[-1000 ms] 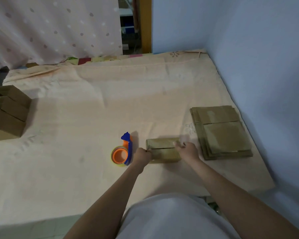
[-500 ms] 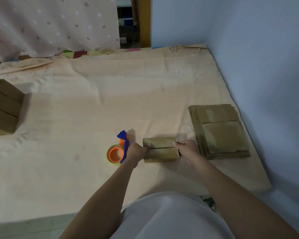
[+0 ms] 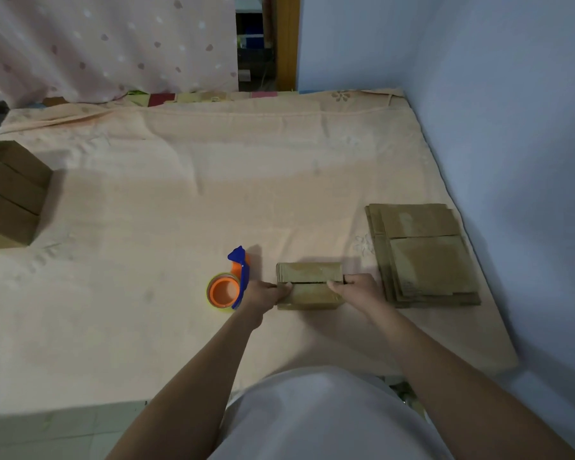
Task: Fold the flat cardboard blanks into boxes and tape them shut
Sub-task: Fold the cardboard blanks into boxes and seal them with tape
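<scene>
Peach bedsheet, dotted pink curtain, blue wall

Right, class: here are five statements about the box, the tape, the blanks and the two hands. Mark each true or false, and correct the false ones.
1. Both hands hold the small cardboard box, the left hand at its left end and the right hand at its right end. True.
2. The top flaps are already taped over. False: a dark open seam runs between them and no tape shows.
3. The tape dispenser lies just left of the left hand. True.
4. The stack of flat blanks lies left of the box. False: it lies to the right, near the wall.
5. The right hand holds the tape dispenser. False: no hand grips it.
</scene>
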A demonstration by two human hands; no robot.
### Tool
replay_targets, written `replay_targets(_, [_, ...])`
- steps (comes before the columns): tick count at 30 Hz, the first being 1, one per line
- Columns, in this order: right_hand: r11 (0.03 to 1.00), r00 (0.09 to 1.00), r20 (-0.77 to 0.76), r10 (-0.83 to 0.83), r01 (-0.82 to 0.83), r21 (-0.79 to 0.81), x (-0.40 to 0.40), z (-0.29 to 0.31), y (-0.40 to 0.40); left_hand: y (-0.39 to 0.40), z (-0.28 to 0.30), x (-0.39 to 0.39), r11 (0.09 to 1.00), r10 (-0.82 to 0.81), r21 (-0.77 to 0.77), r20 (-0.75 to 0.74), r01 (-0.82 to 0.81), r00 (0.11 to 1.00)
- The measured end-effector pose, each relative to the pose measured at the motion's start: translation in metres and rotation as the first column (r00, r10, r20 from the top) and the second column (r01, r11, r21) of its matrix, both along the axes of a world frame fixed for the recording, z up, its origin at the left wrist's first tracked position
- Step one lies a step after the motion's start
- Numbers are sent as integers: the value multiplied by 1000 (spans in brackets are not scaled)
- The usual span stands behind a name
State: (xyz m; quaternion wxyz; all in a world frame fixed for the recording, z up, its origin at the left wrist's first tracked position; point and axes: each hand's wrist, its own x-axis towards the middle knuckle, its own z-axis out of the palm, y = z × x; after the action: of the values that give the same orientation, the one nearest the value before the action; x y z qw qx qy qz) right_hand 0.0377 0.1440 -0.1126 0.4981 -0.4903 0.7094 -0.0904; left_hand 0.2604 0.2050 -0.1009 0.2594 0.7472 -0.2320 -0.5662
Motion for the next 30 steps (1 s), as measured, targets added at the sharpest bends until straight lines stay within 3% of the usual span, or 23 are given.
replay_targets(4, [962, 953, 190, -235, 200, 189, -8, -1, -5, 1, 3, 6, 1000, -16, 17, -65, 17, 998])
replay_targets(10, [912, 903, 295, -313, 198, 360, -9, 10, -10, 6, 5, 8, 995, 74, 81, -167, -61, 983])
replay_targets(12, [948, 962, 191, -196, 136, 289, -5, 18, -14, 7, 8, 2, 983, 150, 134, -209, -123, 966])
replay_targets(13, [984, 997, 64, -35, 23, 177, -2, 23, -17, 7, 11, -3, 974, 191, 160, -211, -159, 959])
replay_targets(15, [965, 948, -219, 233, -254, -73, 9, 38, -25, 8, 20, -15, 947, 284, 219, -231, -235, 931])
replay_targets(17, [916, 931, -197, 308, -346, -204, 26, 56, -32, 8, 23, -26, 896, 418, 309, -348, -318, 839])
replay_targets(20, [848, 853, -160, 497, -517, -118, 50, 69, -43, 7, 19, -32, 800, 587, 480, -501, -361, 635])
replay_targets(24, [797, 767, -224, 601, -596, 98, 61, 72, -52, 5, 17, -31, 788, 614, 441, -601, -429, 512])
replay_targets(27, [854, 827, -213, 519, -507, 112, 57, 66, -59, -3, 24, -27, 811, 574, 326, -604, -485, 554])
replay_targets(30, [949, 953, -66, 297, -287, 129, 47, 60, -65, -17, 27, -28, 872, 475, 177, -530, -456, 702])
